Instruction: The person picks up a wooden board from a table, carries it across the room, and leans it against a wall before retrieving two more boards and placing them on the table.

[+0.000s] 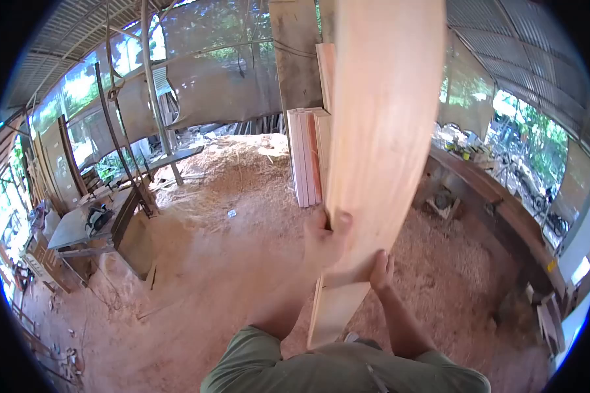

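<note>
A long, wide pale wooden plank [387, 111] stands tilted upright in front of me and runs out of the top of the view. My left hand [328, 239] is closed round its left edge, with the thumb lying on the broad face; it is slightly blurred. Lower down, my right hand [381, 270] grips the right edge, its fingers partly hidden by the wood. Below my hands the plank's lower part reaches down towards my green shirt [334, 373]. Just beyond the plank on the left, several upright boards [305, 157] stand in a stack.
Sawdust covers the earth floor [210, 281], heaped into a pile [242, 154] at the back. To the left stands a workbench [88, 226] with a power tool [98, 217] on it. A long curved-looking beam [498, 196] runs along the right side.
</note>
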